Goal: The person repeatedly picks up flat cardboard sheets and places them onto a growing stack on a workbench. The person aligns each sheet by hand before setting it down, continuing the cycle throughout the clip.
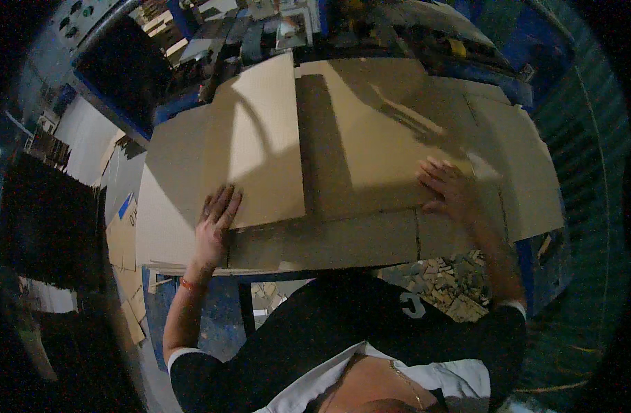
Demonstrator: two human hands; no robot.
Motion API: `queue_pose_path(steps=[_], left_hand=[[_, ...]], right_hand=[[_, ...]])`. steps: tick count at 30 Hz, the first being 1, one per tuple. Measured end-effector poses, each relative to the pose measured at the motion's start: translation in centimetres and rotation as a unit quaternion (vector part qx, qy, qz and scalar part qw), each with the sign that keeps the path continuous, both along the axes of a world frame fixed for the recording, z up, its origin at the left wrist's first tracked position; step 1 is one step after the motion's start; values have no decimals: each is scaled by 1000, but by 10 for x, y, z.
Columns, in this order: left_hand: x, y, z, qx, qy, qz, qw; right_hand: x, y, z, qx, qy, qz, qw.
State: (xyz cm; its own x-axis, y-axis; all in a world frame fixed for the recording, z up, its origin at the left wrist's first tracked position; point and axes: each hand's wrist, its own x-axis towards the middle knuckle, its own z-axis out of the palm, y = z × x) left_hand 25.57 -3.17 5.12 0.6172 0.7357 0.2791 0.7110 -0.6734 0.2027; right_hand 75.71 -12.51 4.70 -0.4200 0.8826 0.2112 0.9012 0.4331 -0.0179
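Note:
A wide brown cardboard sheet [343,244] with crease lines lies across the work table in front of me. On top of it, at left of centre, rests a smaller cardboard panel [264,151], partly brightly lit. My left hand [220,217] lies on the near left corner of that panel, fingers stretched out and pressed flat. To the right, my right hand [445,186] rests with fingers apart on another flat cardboard area [377,144]. Shadows fall over both areas, and whether the right one is a separate piece I cannot tell.
Behind the cardboard stands a dark machine [370,34] with blue frame parts [105,103]. Cardboard scraps [453,282] are heaped below the table's near edge. More cardboard pieces [126,255] lie low at the left. A dark green ribbed surface [591,206] runs along the right.

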Motion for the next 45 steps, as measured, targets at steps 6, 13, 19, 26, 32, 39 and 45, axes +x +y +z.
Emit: queue_pose_path(steps=[6,13,19,26,32,39,45], left_hand=[[37,122,1,-47,-183,19,982],[21,199,-9,213,-44,99,971],[-131,31,-29,80,-453,388,799],[-145,-57,-70,-124,-680,438,575],[-137,-45,-52,-93,-784,335,515],[-148,-40,-66,-80,-740,304,595],[-122,-44,-37,-40,-644,357,675]], right_hand=[[24,120,-8,-41,71,-77,994],[74,148,-38,143,259,-231,927],[183,-106,-54,252,118,-653,704],[219,-182,-26,281,715,-396,502],[132,-160,61,416,610,-359,571],[-41,-162,34,-37,303,-205,930],[-67,-141,19,-69,-72,6,995]])
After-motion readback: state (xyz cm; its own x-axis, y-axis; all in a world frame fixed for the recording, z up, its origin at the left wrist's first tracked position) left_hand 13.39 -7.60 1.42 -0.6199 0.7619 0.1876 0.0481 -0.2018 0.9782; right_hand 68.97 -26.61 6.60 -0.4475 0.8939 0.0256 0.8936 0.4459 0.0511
